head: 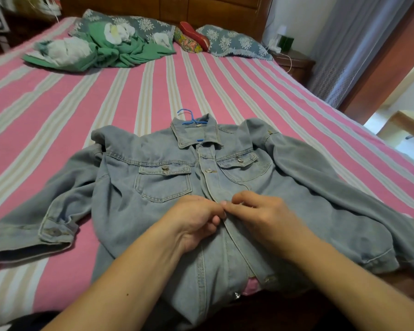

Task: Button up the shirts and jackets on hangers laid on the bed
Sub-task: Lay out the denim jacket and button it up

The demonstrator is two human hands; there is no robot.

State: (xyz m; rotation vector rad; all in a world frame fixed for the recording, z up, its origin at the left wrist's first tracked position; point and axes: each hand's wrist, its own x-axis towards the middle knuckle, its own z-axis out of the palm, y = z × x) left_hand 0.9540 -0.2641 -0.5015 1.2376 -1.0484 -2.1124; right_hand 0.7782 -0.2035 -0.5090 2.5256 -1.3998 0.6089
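The denim jacket (pixel 177 187) lies face up on the near part of the striped bed (pixel 58 111), on a blue hanger (pixel 189 118) whose hook pokes out past the collar. Both hands meet at the front placket about halfway down: the left hand (pixel 196 223) and the right hand (pixel 261 213) each have fingers curled in a pinch on an edge of the denim, though the button they work on is hidden beneath the fingertips, so I cannot say whether it is through its hole. The likely slip is a stiff metal button popping back out, or the two edges mismatching by one hole, since the lower front gapes open. Counted: one jacket, one hanger, one fastened placket button (pixel 209 170), two pocket buttons, one cuff button, and a loose stud near the hem. Beyond lie two blue patterned pillows (pixel 232 41) and one green heap of bedding (pixel 120 48).
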